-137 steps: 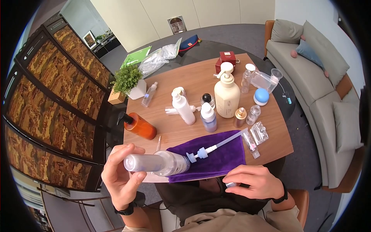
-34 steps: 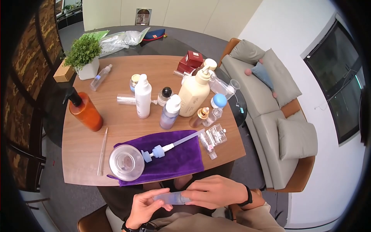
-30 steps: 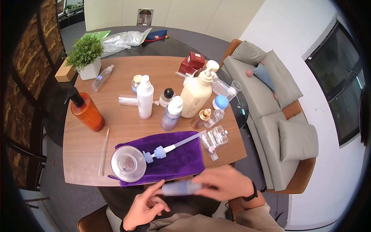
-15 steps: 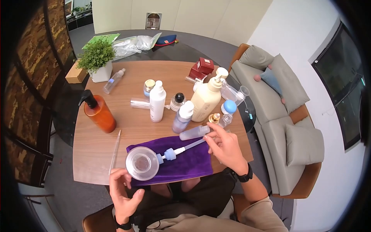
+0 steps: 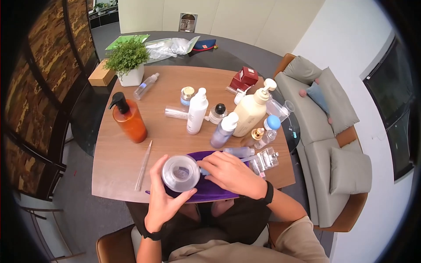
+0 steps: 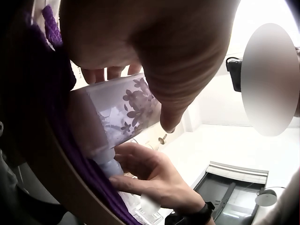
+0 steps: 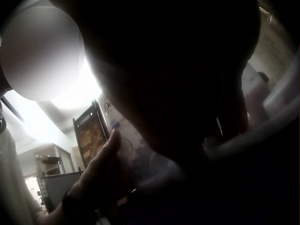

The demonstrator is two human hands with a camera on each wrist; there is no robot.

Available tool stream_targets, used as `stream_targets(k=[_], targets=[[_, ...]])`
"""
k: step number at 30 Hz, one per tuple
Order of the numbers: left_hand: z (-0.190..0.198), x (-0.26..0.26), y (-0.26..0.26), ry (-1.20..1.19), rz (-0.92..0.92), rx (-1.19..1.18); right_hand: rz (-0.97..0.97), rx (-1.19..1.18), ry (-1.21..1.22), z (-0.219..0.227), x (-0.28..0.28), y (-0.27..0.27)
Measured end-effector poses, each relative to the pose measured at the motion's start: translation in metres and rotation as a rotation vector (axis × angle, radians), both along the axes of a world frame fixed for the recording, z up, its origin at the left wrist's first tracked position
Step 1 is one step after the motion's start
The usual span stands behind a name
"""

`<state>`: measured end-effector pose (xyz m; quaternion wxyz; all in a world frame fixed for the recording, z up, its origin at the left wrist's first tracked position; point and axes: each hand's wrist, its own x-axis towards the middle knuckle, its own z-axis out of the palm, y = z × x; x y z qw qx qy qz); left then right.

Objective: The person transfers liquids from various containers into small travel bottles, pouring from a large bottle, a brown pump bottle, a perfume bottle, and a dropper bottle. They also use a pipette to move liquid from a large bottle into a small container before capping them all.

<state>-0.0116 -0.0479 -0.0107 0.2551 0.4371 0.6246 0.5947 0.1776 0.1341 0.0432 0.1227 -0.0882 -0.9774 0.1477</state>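
My left hand grips a clear, wide bottle from its left side, thumb at the near side. The bottle stands uncapped on a purple cloth, and the left wrist view shows flowers printed on its wall. My right hand pinches a pale blue lotion pump between thumb and fingers, beside the bottle's base. Most of the pump lies hidden under the right hand in the head view. Just beyond that hand lies a small frosted bottle. The right wrist view is mostly dark.
A thin pipette and an orange pump bottle are to the left. Farther back stand a white bottle, a bluish bottle and a large cream pump bottle. A clear flat bottle lies at the right.
Both hands had a small frosted bottle; the right hand has laid it down beyond the cloth and moved to the pump. The left hand has come up and taken hold of the clear bottle.
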Motion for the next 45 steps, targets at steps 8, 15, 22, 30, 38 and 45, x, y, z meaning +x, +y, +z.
stream_targets(k=[8, 15, 22, 30, 38, 45], targets=[[-0.010, 0.001, 0.002, -0.025, -0.066, 0.067, -0.064, -0.060, 0.364, 0.062, 0.012, 0.010], [0.008, -0.003, 0.012, 0.244, -0.123, 0.193, -0.184, -0.358, 1.092, 0.123, 0.048, 0.006], [0.030, 0.012, 0.022, 0.196, -0.162, 0.125, -0.185, -0.524, 1.242, 0.156, 0.072, 0.002], [0.055, 0.016, 0.030, 0.197, -0.243, 0.134, -0.071, -0.817, 0.574, 0.150, 0.043, 0.000], [0.069, 0.011, 0.036, 0.155, -0.287, 0.116, -0.050, -0.344, 0.201, 0.161, 0.040, 0.022], [0.069, 0.008, 0.034, 0.149, -0.269, 0.061, -0.065, -0.146, 0.108, 0.194, 0.045, 0.033]])
